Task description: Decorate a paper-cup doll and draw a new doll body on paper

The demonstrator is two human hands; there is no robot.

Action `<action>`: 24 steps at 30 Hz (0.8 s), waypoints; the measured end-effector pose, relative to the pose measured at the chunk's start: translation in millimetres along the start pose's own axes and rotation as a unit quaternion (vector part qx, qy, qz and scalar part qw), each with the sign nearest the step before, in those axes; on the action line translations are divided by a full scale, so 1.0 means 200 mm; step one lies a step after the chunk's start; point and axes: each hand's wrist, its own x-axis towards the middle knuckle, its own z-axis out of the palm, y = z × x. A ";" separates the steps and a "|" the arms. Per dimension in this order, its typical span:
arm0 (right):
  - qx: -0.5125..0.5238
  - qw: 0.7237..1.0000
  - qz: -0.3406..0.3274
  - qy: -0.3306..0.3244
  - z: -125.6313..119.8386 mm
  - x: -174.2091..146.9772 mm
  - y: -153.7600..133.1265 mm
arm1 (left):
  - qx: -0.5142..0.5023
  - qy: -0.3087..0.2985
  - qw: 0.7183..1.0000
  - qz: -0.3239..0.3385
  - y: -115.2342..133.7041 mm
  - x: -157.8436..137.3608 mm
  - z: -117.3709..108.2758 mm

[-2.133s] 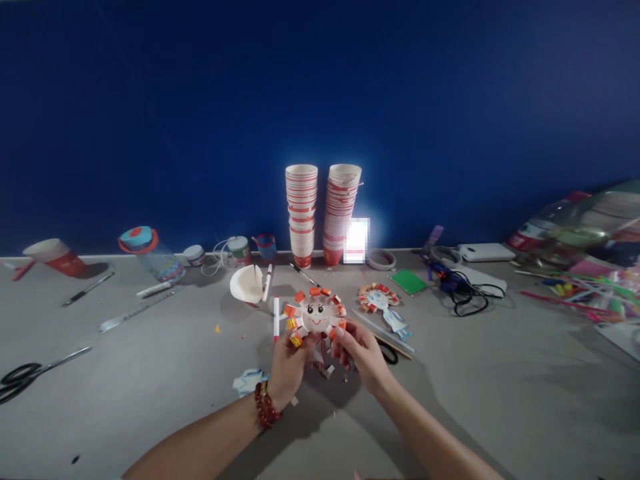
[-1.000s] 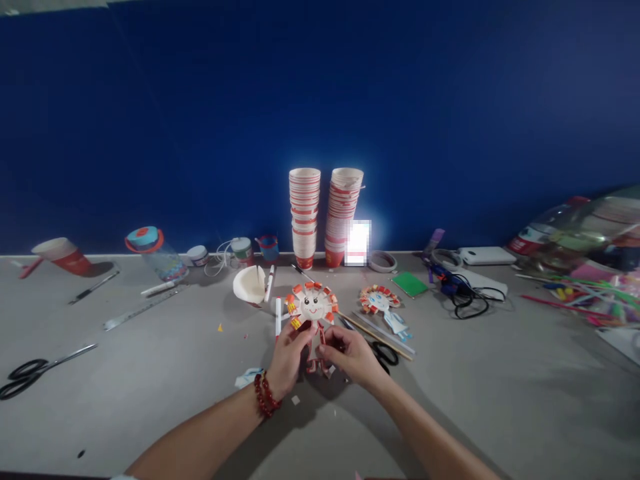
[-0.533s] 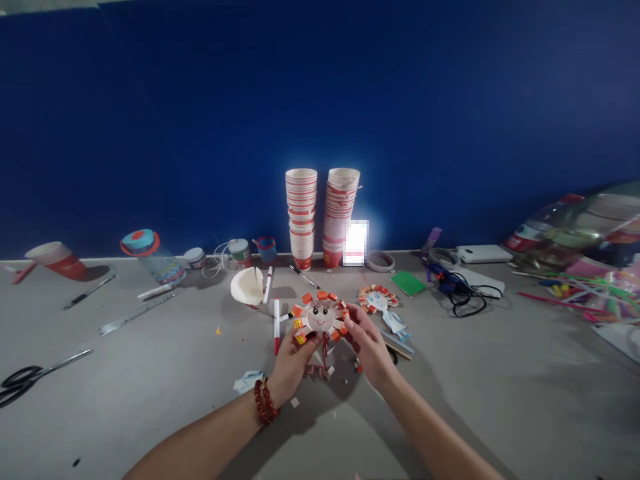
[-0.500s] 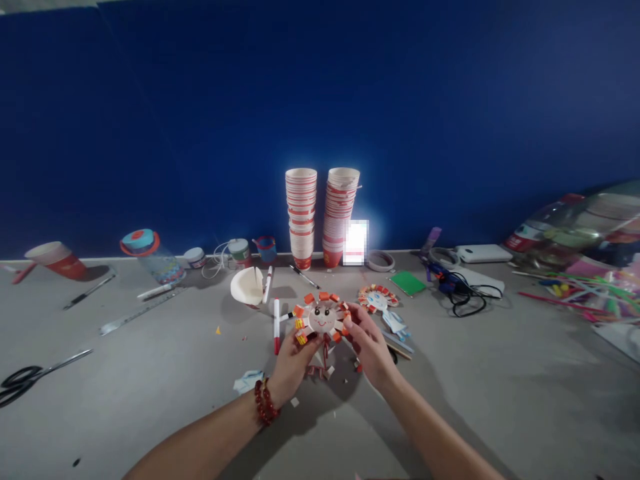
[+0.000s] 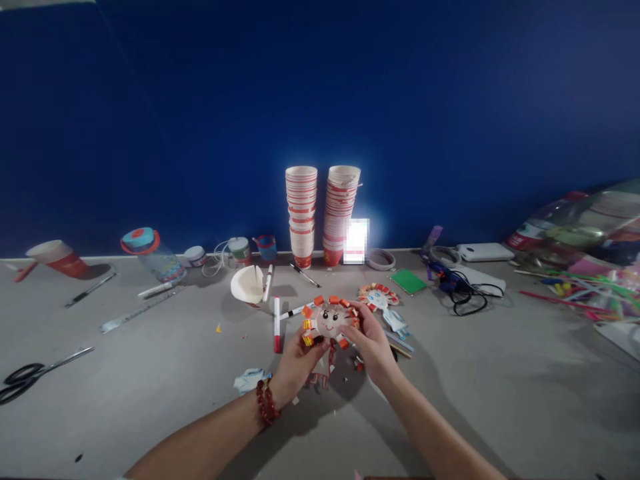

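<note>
Between my hands is a paper-cup doll (image 5: 327, 323) with a drawn smiling face, a fringe of orange and yellow curled strips, and a small paper body hanging below. My left hand (image 5: 299, 363) grips its lower left edge, thumb in front. On the other side my right hand (image 5: 371, 343) pinches the right edge, its thumb over the face's right side. Beyond my right hand lies a second doll's head (image 5: 379, 298) with a blue-drawn face, above a blue-and-white paper body (image 5: 397, 322). A red-capped marker (image 5: 277, 325) and a black marker (image 5: 300, 310) rest left of the held doll.
Two tall stacks of paper cups (image 5: 301, 217) stand by the blue wall. A cut cup (image 5: 247, 285), scissors (image 5: 37, 377), a ruler (image 5: 140, 311) and a bottle (image 5: 153, 255) lie leftward. To the right are a green pad (image 5: 408, 282), tape (image 5: 381, 260), a black cable (image 5: 467, 293) and colored sticks (image 5: 575, 290).
The doll has shifted slightly right and down in my hands and turned a little. My right thumb has moved inward over the face. More of the black marker shows.
</note>
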 end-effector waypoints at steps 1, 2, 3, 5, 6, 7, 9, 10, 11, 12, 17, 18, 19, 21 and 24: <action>-0.003 1.000 0.002 0.003 0.00 0.00 0.00 | -0.002 -0.012 1.000 -0.009 0.00 0.00 0.00; -0.005 1.000 0.004 0.006 0.00 0.00 0.00 | -0.006 -0.026 1.000 -0.017 0.00 -0.01 -0.01; -0.006 1.000 0.005 0.008 0.00 0.00 0.00 | -0.012 -0.040 0.999 -0.022 0.00 -0.01 -0.02; -0.008 1.000 0.008 0.010 0.00 0.00 0.00 | -0.020 -0.055 0.998 -0.026 -0.01 -0.02 -0.03; -0.009 1.000 0.009 0.011 0.00 0.00 0.00 | -0.024 -0.059 0.998 -0.025 -0.01 -0.02 -0.03; -0.009 1.000 0.009 0.011 0.00 0.00 0.00 | -0.028 -0.061 0.997 -0.023 -0.01 -0.02 -0.03; -0.005 1.000 0.012 0.008 0.00 0.00 0.00 | -0.032 -0.064 0.997 -0.021 0.00 -0.02 -0.03; -0.003 1.000 0.012 0.006 0.00 0.00 0.00 | -0.033 -0.063 0.997 -0.019 0.00 -0.02 -0.03; -0.002 1.000 0.012 0.004 0.00 0.00 0.00 | -0.032 -0.060 0.998 -0.017 0.00 -0.02 -0.03; -0.001 1.000 0.011 0.004 0.00 0.00 0.00 | -0.031 -0.055 0.998 -0.014 0.00 -0.01 -0.03; -0.015 1.000 0.001 0.022 0.00 0.00 0.01 | -0.019 -0.031 0.999 -0.011 0.00 0.00 -0.02; -0.019 1.000 -0.001 0.022 0.00 0.00 0.01 | -0.017 -0.027 0.999 -0.011 0.00 0.00 -0.02; -0.022 1.000 -0.003 0.021 0.00 0.01 0.01 | -0.015 -0.024 1.000 -0.012 0.00 0.01 -0.02; -0.030 0.999 -0.007 0.017 0.00 0.01 0.02 | -0.014 -0.013 1.000 -0.015 0.00 0.01 -0.01; -0.039 0.999 -0.010 0.008 0.00 0.01 0.03 | -0.017 0.001 0.999 -0.028 0.00 0.02 -0.01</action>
